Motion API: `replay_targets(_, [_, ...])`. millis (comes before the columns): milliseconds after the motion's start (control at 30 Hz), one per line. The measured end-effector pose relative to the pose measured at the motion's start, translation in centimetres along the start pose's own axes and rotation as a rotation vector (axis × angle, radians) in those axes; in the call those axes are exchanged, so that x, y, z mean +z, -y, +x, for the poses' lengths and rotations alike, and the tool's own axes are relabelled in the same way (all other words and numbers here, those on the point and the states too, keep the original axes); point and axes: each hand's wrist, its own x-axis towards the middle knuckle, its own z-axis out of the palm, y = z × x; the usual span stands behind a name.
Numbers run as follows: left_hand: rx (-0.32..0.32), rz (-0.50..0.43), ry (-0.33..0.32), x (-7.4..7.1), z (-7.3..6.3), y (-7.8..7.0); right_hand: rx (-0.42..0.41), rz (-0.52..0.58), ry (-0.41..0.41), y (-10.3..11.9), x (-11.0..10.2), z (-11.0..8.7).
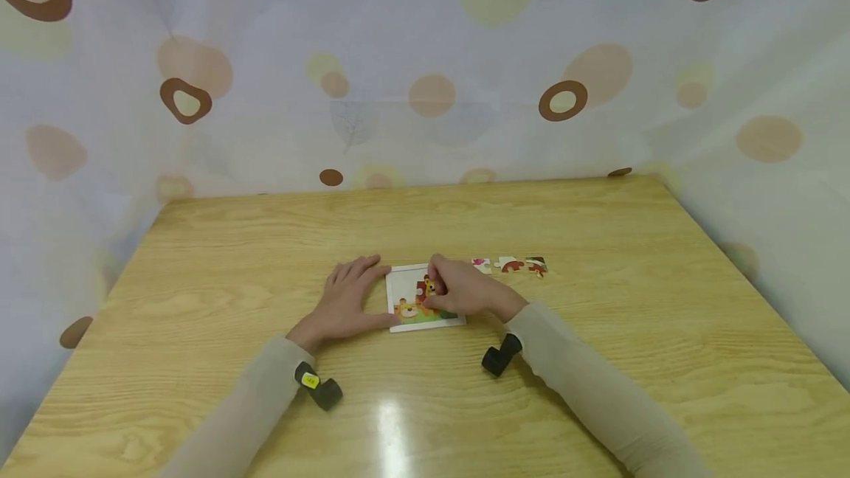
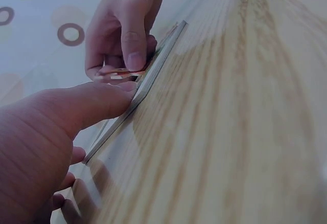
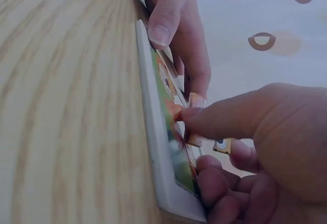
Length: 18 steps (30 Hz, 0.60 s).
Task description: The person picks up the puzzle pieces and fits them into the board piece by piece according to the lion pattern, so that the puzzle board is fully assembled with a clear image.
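A small square puzzle board [image 1: 432, 326] with a white border lies on the table, its lower part filled with an orange animal picture on green. My left hand [image 1: 345, 305] rests at its left side, fingers spread and fairly straight, thumb on the lower left of the border. Over the board's right part, my right hand [image 1: 468, 288] pinches a puzzle piece [image 3: 223, 145] between thumb and fingers. The piece is tilted up from the board in the right wrist view and partly hidden by the thumb. In the left wrist view its edge [image 2: 120, 73] shows under the right thumb.
Right of the board, behind the right hand, lie several loose puzzle pieces [image 1: 510, 265] in a row, showing white, red and pink. The wooden table [image 1: 265, 234] meets a patterned cloth [image 1: 398, 139] at the back and sides.
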Motion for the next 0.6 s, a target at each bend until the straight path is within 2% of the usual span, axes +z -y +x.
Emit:
replay_targets(233, [0.001, 0.013, 0.001, 0.1, 0.0, 0.2, -0.037, 0.123, -0.028, -0.8, 0.0, -0.2])
replay_targets(600, [0.003, 0.005, 0.001, -0.1, 0.0, 0.0, -0.126, 0.184, -0.104, -1.7, 0.5, -0.2])
